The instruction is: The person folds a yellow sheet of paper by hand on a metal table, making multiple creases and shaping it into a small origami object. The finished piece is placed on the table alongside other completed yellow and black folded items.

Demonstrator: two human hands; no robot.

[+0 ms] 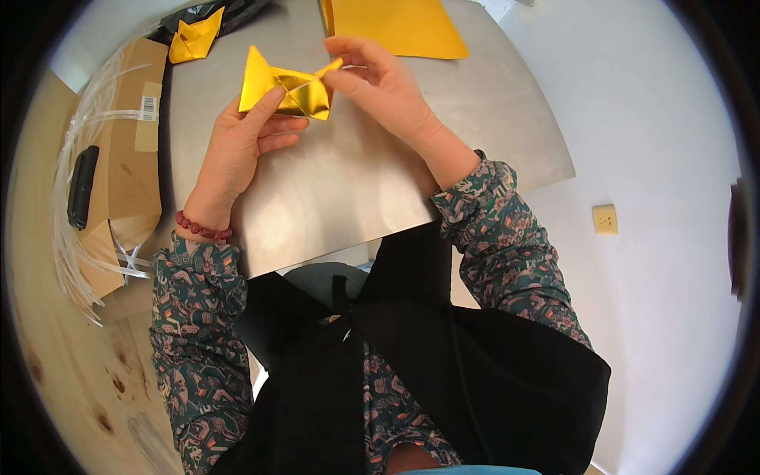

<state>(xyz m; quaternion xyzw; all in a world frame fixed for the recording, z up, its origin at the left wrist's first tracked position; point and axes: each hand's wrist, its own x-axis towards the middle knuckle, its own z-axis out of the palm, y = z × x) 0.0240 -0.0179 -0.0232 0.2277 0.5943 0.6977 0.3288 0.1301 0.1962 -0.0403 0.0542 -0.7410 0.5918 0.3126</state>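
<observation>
Above the metal table [348, 190] I hold a folded piece of shiny gold paper [297, 93] with pointed ends. My left hand [237, 142] grips its lower left part, thumb on the front and fingers behind. At the right tip of the paper, my right hand [384, 87] pinches the gold point between thumb and forefinger. A second folded gold paper piece [194, 38], of similar boat-like shape, lies at the table's far left. Flat gold sheets [396, 28] lie at the far edge, just beyond my right hand.
Left of the table stands a cardboard box [131, 174] with clear plastic strips [75, 158] and a black object [82, 187] at its side. Black plastic [245, 14] lies at the far left. A white wall with a socket [605, 219] is on the right.
</observation>
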